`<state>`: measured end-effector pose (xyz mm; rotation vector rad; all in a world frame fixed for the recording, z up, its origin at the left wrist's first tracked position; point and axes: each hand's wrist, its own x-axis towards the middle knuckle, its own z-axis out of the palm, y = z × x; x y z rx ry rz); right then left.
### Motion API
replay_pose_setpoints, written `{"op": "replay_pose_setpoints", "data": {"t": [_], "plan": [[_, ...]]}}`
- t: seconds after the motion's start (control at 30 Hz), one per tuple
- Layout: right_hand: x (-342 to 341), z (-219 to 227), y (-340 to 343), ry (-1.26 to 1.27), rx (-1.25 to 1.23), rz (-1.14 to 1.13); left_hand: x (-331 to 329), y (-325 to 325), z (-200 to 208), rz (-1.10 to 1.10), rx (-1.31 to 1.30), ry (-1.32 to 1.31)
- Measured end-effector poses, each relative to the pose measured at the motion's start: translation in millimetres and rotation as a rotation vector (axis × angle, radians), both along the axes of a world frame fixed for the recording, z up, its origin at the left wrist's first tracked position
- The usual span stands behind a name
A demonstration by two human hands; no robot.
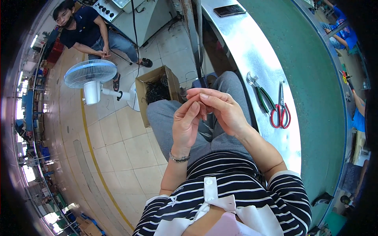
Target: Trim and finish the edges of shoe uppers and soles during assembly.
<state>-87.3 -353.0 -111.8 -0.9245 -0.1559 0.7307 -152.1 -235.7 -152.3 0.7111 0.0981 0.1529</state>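
Above my lap, my left hand (186, 126) and my right hand (229, 112) meet with their fingertips touching. On each, the thumb is pressed toward the index finger in a pinch. Whatever lies between the fingertips, if anything, is hidden or too small to make out. To the right of my right hand, on the metal bench (271, 51), lie pliers (261, 96) with dark green handles. Scissors (281, 108) with red handles rest just beside them, handles toward me.
A dark phone (230, 10) lies at the bench's far end. Ahead of my knees stands an open cardboard box (172, 80) of tangled black strands. A white and blue fan (91, 90) stands left of it, and a seated person (88, 31) is behind. Green flooring (299, 31) runs beyond the bench.
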Motion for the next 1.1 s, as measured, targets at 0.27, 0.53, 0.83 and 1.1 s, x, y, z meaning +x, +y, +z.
{"op": "replay_pose_setpoints", "data": {"t": [0.27, 0.53, 0.83, 1.1], "plan": [[-2, -8, -2, -0.195, -0.086, -0.015, -3, -5, 1, 0.032, 0.089, 0.045], [-1, -5, -3, -0.179, -0.059, -0.020, -2, 1, 5, -0.041, 0.048, 0.028], [8, -5, -13, 0.034, 0.071, 0.120, -3, 2, 6, -0.077, 0.032, -0.042], [13, -25, -14, 0.493, 0.385, -0.001, 6, 13, 15, -0.144, -0.302, -0.058]]}}
